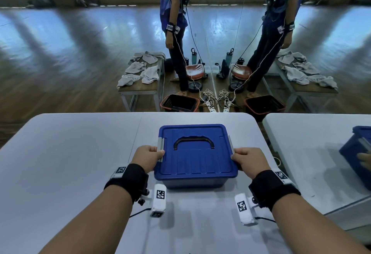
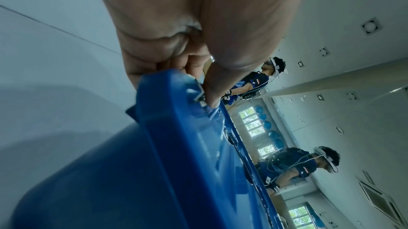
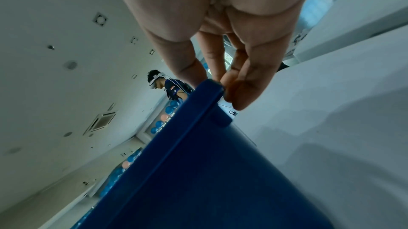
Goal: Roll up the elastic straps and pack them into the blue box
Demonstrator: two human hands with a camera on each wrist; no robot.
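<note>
- Left hand (image 1: 147,159): we see it at the left side of the blue box (image 1: 195,181), thumb lying on top of the lid (image 1: 195,153) beside the grey latch (image 1: 160,149), fingers curled under the lid's rim; it grips the left edge of the box
- Left wrist view: the thumb (image 2: 223,68) presses down by the latch clip (image 2: 199,97) while the fingers (image 2: 194,65) tuck in beneath the rim, so the pinch on the lid edge is firm
- Blue box: we find it on the white table (image 1: 70,153), about midway along the far half, set back from the far edge; lid seated flat, black handle (image 1: 193,142) folded down in its recess
- A second grey latch (image 1: 231,143) sits on the right side of the lid
- Right hand (image 1: 250,161): mirrors the other, thumb on the lid's right edge, fingers bent down over the side; it grips the box there
- Right wrist view: fingers (image 3: 245,82) curl past the rim against the box wall (image 3: 220,180)
- Elastic straps: we cannot see any; with the lid shut we cannot tell what the box holds
- Both wrists wear black bands (image 1: 130,179) carrying white tagged cameras (image 1: 159,199)
</note>
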